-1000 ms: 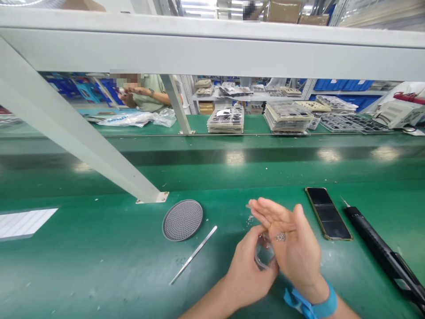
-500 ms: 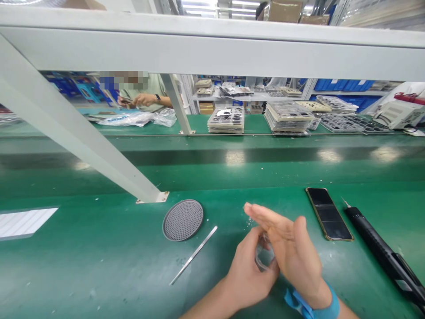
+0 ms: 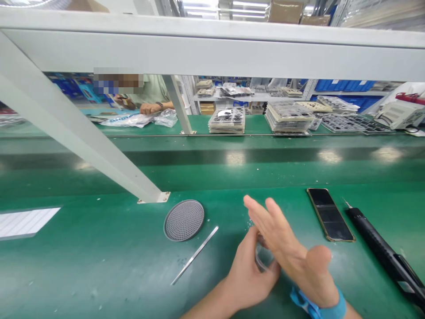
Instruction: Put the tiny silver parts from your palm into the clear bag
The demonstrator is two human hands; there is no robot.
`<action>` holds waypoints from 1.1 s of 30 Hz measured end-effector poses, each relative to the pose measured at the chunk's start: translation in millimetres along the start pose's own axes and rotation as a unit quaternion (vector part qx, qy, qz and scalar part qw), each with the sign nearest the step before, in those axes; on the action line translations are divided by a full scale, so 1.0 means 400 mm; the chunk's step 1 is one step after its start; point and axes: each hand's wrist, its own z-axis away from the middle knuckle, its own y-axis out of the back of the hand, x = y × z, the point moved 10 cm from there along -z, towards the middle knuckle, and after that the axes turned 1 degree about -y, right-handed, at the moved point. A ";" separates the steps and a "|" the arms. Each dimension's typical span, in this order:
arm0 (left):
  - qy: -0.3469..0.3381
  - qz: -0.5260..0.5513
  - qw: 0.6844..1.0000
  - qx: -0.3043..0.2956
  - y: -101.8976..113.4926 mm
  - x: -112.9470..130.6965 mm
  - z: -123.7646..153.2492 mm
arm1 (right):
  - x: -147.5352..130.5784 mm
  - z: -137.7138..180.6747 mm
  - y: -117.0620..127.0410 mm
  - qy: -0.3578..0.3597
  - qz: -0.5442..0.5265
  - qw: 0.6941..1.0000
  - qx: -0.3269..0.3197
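My left hand [image 3: 247,270] is curled around a small clear container [image 3: 262,258] low on the green bench [image 3: 99,261]. My right hand [image 3: 285,248] is held flat above the container, fingers stretched out and tipped to the left, nothing visible in the palm. A blue strap [image 3: 315,305] circles my right wrist. A few tiny silvery parts [image 3: 249,221] lie on the mat just beyond my fingertips.
A round grey perforated disc [image 3: 183,220] and thin metal tweezers [image 3: 194,255] lie left of my hands. A phone [image 3: 330,214] and a black electric screwdriver [image 3: 381,250] lie to the right. A white frame brace [image 3: 79,133] slants down at left. Across the conveyor another person [image 3: 146,95] works beside stacked part trays [image 3: 226,120].
My right palm held a small pile of silvery parts and faced up; it has since tilted over the container and the parts no longer show. The left hand stayed on the container.
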 end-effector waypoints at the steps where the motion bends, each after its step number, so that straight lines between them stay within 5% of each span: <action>1: 0.003 -0.007 1.000 0.002 0.002 -0.004 0.002 | -0.003 -0.005 0.014 0.022 -0.020 0.999 0.020; 6: 0.017 -0.067 0.997 0.037 0.043 -0.023 0.015 | -0.026 0.006 0.117 0.083 0.026 0.985 0.147; 13: 0.032 -0.044 0.993 0.107 0.115 -0.040 0.029 | 0.082 0.054 0.076 -0.120 0.333 0.935 0.025; 17: 0.043 -0.084 0.987 0.134 0.138 -0.048 0.034 | 0.156 0.070 0.092 -0.173 0.326 0.928 0.055; 20: 0.039 -0.107 0.989 0.095 0.134 -0.039 0.026 | 0.167 0.065 0.136 -0.150 0.302 0.935 0.109; 23: 0.057 -0.019 0.998 0.032 0.126 -0.046 0.006 | 0.169 0.063 0.195 -0.140 0.276 0.938 0.158; 26: 0.081 0.027 0.995 0.056 0.165 -0.063 -0.019 | 0.175 0.065 0.244 -0.149 0.239 0.940 0.194; 29: 0.089 -0.055 0.990 0.096 0.210 -0.065 -0.043 | 0.170 0.065 0.266 -0.149 0.245 0.936 0.205; 33: 0.051 -0.153 0.984 0.074 0.219 -0.013 -0.068 | 0.133 0.059 0.261 -0.110 0.339 0.917 0.180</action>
